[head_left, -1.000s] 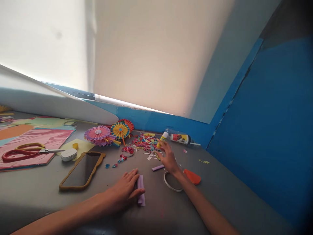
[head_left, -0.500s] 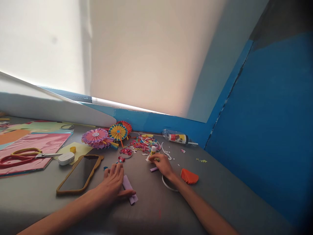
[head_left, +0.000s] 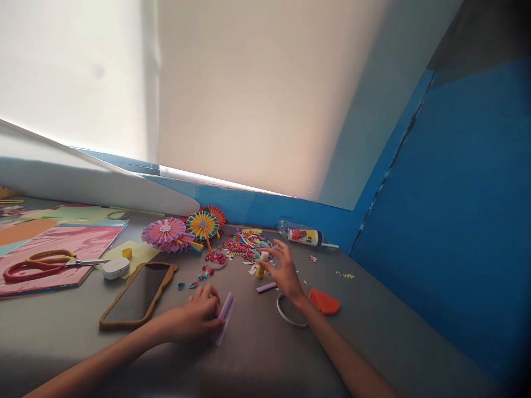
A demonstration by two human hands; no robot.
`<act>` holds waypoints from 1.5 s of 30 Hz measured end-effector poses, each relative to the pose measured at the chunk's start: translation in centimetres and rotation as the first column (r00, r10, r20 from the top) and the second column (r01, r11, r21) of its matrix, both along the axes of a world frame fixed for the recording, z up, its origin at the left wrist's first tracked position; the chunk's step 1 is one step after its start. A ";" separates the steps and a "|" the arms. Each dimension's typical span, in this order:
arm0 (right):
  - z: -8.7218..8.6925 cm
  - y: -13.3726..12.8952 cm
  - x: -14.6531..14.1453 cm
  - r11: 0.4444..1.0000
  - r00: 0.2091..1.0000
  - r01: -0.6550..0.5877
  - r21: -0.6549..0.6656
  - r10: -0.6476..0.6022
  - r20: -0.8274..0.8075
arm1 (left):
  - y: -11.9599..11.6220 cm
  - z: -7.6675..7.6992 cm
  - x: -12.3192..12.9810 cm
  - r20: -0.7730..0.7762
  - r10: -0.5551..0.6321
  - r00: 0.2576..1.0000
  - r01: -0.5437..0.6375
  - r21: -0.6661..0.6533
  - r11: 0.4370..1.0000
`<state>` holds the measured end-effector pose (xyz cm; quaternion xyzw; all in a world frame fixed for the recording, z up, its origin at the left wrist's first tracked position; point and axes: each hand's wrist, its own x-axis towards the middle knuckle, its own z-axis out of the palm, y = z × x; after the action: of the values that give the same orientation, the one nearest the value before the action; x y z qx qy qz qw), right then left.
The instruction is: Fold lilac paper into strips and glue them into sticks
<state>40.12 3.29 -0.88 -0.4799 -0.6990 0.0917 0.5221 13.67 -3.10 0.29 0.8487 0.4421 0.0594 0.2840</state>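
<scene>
My left hand [head_left: 203,312] is closed on a lilac paper strip [head_left: 227,315], thumb against its near side; the strip appears folded lengthwise. Beside a small glue stick [head_left: 260,270] standing upright on the table, my right hand [head_left: 286,271] has its fingers spread, partly in front of it. Whether a fingertip still touches the stick I cannot tell. Another rolled lilac piece [head_left: 266,287] lies just below the glue stick. Near my right wrist are a white ring [head_left: 284,314] and an orange pleated paper fan [head_left: 324,302].
A phone [head_left: 139,296], a white case [head_left: 116,268] and red-handled scissors [head_left: 39,265] lie to the left. Pleated paper rosettes [head_left: 166,232], a heap of paper scraps [head_left: 244,243] and a labelled bottle [head_left: 305,236] line the back. A blue wall [head_left: 456,193] bounds the right.
My right hand has opened from its grip around the glue stick, which now stands upright. My left fingers have curled in, and the lilac strip has turned and lifted at one edge.
</scene>
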 end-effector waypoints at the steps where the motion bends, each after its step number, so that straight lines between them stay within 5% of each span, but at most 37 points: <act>1: 0.4 -0.5 -0.2 0.999 1.000 0.012 0.044 -0.012 -0.014 | 0.1 0.1 -0.1 0.021 -0.018 1.000 0.019 -0.012 1.000; 5: 1.6 -3.0 -1.9 0.986 0.994 -0.113 0.124 0.113 0.008 | 0.9 0.4 -0.5 0.048 -0.040 0.998 0.043 -0.055 0.998; 10: 1.3 -4.6 -4.1 0.882 0.879 -0.450 -0.138 0.465 0.106 | 1.3 1.0 -0.8 0.155 -0.106 0.982 0.117 -0.068 0.991; 14: 0.4 -4.2 -4.1 0.801 0.812 -0.512 -0.310 0.569 0.129 | 1.5 1.3 -0.9 0.180 -0.132 0.975 0.140 -0.032 0.990; 19: -0.2 -4.1 -4.1 0.804 0.821 -0.469 -0.365 0.550 0.155 | 2.2 0.9 -1.1 0.230 -0.124 0.965 0.129 -0.005 0.992; 23: -0.6 -4.4 -4.5 0.854 0.810 -0.467 -0.228 0.517 0.278 | 2.8 0.5 -1.3 0.260 -0.133 0.956 0.145 -0.028 0.989; 31: -1.8 -4.4 -4.1 0.856 0.743 -0.512 -0.066 0.480 0.466 | 3.9 0.3 -1.9 0.322 -0.082 0.943 0.146 -0.182 0.972; 40: -0.4 -4.7 -4.7 0.814 0.833 -0.493 -0.306 0.543 0.103 | 3.5 0.1 -1.5 0.266 -0.078 0.961 0.099 -0.066 0.993; 45: -0.4 -4.9 -4.9 0.789 0.876 -0.443 -0.426 0.483 -0.018 | 3.7 -0.3 -1.6 0.365 -0.060 0.929 0.134 -0.180 0.975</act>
<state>35.23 -1.57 -1.25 -0.3977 -0.7824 0.3416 0.3362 12.04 0.58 0.00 0.8114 0.3444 0.1532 0.4468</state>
